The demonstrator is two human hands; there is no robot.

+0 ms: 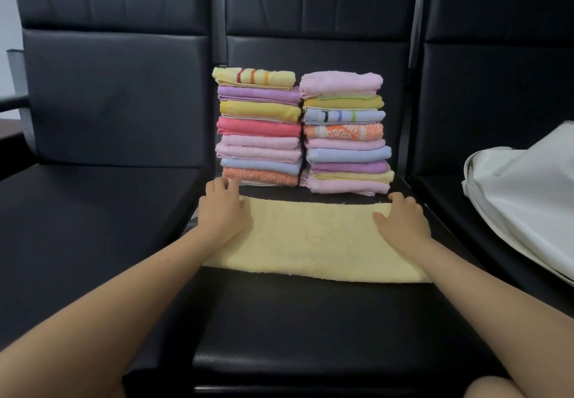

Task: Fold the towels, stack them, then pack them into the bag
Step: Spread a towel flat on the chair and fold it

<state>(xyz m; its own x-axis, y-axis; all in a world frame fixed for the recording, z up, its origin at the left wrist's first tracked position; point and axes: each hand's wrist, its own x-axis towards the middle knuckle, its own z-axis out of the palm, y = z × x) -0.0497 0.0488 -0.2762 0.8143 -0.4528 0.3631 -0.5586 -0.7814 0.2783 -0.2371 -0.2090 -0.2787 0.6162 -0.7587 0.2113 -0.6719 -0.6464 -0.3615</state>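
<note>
— Both bare forearms are reaching in from the near edge, over the glossy black leather seat. What are the hands doing?

— Each one is lying flat on an end of the pale yellow terry towel, which is stretching as a long strip across the seat. The left hand is covering the left end, its fingers reaching toward the far corner; the right hand is pressing the right end, fingers spread a little and relaxed. Neither looks to be pinching cloth, though the fingertips are partly hidden.

— And the step in hand?

— Folding, I judge. It's going best if both far corners are being matched squarely before one end is brought over the other, and the nap is being smoothed outward so no ridge is getting trapped.

— How is the cloth behaving?

— It's looking soft, thick and looped, with a slightly wavy near edge; it should be gripping itself rather than sliding.

— Where is the rest sitting?

— Just behind it, two stacks of folded towels are standing side by side against the backrest: the left stack topped by a striped yellow one, the right stack by pink. Well apart, the limp white fabric bag is slumping on the next seat to the right.
</note>
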